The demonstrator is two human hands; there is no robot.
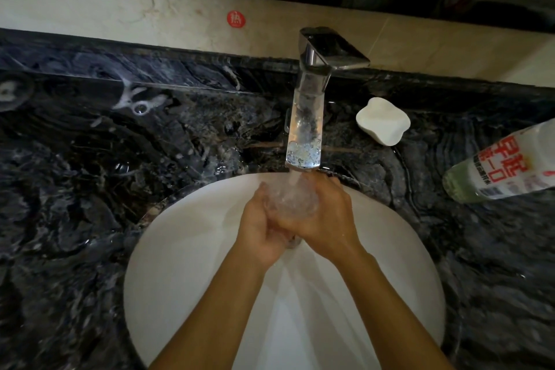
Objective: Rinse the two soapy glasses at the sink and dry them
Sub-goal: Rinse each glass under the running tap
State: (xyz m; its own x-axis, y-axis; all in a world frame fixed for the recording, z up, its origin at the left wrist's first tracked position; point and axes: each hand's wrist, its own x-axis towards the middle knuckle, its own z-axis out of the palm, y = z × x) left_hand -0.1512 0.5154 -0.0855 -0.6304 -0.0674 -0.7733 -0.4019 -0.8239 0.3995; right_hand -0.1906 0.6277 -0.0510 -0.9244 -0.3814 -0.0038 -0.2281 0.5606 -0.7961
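A clear glass (292,199) is cupped between both hands low over the white sink basin (186,264). It sits directly under the water stream falling from the chrome faucet (305,129), and water splashes over and inside it. My left hand (260,230) wraps its left side. My right hand (328,219) wraps its right side, fingers curled around the glass. A dark round shape (14,92) at the counter's far left could be the second glass; I cannot tell.
Wet black marble counter (90,174) surrounds the basin. A white soap bar (383,121) lies right of the faucet. A labelled plastic bottle (504,165) stands at the right edge. A red round sticker (236,19) is on the beige wall. A dark shelf runs above.
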